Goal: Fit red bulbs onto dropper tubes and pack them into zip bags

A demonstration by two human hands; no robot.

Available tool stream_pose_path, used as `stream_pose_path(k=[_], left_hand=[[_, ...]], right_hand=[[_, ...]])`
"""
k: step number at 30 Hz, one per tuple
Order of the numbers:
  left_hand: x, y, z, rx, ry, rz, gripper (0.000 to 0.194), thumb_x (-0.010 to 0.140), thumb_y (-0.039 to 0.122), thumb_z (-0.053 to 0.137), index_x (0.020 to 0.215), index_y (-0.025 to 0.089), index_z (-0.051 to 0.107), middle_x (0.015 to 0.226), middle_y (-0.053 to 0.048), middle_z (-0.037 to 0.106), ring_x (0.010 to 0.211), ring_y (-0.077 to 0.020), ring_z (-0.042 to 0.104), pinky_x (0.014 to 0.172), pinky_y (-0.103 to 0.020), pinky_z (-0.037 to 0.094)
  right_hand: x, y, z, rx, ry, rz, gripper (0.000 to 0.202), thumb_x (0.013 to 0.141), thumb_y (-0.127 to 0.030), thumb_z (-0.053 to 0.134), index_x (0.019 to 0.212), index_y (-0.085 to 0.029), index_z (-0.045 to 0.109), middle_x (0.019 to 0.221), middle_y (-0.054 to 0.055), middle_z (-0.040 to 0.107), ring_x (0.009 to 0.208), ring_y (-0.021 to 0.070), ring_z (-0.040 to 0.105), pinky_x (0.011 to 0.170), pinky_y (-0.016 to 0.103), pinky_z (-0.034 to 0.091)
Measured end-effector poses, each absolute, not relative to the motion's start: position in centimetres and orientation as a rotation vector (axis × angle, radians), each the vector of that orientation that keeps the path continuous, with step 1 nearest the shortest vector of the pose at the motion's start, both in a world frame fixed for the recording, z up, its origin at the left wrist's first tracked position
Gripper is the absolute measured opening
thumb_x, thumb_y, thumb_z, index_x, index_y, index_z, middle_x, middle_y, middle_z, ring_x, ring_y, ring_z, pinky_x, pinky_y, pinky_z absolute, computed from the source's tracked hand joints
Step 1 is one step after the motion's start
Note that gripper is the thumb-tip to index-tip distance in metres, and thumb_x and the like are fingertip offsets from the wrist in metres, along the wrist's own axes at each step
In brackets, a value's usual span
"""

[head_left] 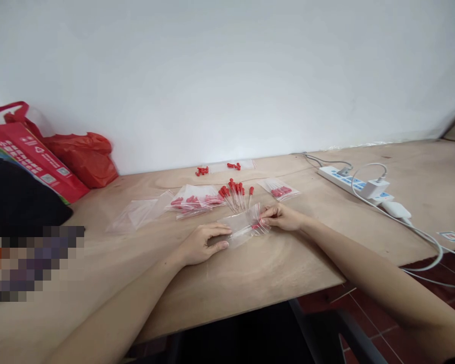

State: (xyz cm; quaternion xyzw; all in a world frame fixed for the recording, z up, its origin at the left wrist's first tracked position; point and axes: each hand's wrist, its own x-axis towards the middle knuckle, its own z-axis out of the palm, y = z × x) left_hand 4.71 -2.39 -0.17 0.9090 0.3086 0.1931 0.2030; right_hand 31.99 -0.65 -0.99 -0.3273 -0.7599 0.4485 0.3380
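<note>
A clear zip bag (242,228) with red-tipped droppers inside lies on the table between my hands. My right hand (282,217) pinches the bag's red-edged right end. At its left end my left hand (205,243) rests with thumb and fingers apart, the fingertips touching the plastic. Just beyond the bag, several loose droppers with red bulbs (235,191) fan out on the wood. Filled bags (197,197) are piled to their left, and flat clear bags (136,215) lie farther left. Another filled bag (279,189) is behind my right hand.
Near the wall lie red bulbs (202,171) and a clear bag (220,166) with red bulbs. A white power strip (337,181) with chargers and cables occupies the right side. Red bags (85,156) and a black item (18,197) stand at left. The table's front edge is close.
</note>
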Motion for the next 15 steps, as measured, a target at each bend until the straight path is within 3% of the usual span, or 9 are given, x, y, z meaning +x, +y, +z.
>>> stream_pose_path(k=[5,9,15], left_hand=[[4.7,-2.3,-0.3,2.512,0.868,0.622,0.02,0.079,0.029,0.051,0.089,0.02,0.066,0.103,-0.005,0.062,0.095,-0.0162,0.057,0.084,-0.03,0.045],[4.8,-2.3,-0.3,2.49,0.894,0.657,0.018,0.077,0.028,0.053,0.081,0.019,0.068,0.097,-0.005,0.064,0.09,-0.0161,0.059,0.08,-0.028,0.047],[4.8,-2.3,-0.3,2.489,0.887,0.636,0.02,0.077,0.028,0.053,0.09,0.019,0.065,0.099,-0.006,0.063,0.092,-0.0156,0.057,0.084,-0.029,0.044]], right_hand=[[31.6,-0.5,-1.7,-0.878,-2.152,1.01,0.038,0.077,-0.046,0.047,0.061,-0.014,0.062,0.06,0.0,0.052,0.055,0.0099,0.044,0.052,0.023,0.036],[31.6,1.2,-1.9,-1.308,-1.953,0.765,0.037,0.079,-0.045,0.042,0.074,-0.014,0.061,0.061,0.0,0.056,0.052,0.0104,0.047,0.05,0.022,0.037],[30.5,6.6,-1.1,-1.763,-1.718,0.349,0.026,0.076,-0.03,0.048,0.091,-0.011,0.056,0.084,0.01,0.062,0.078,0.018,0.056,0.065,0.025,0.04]])
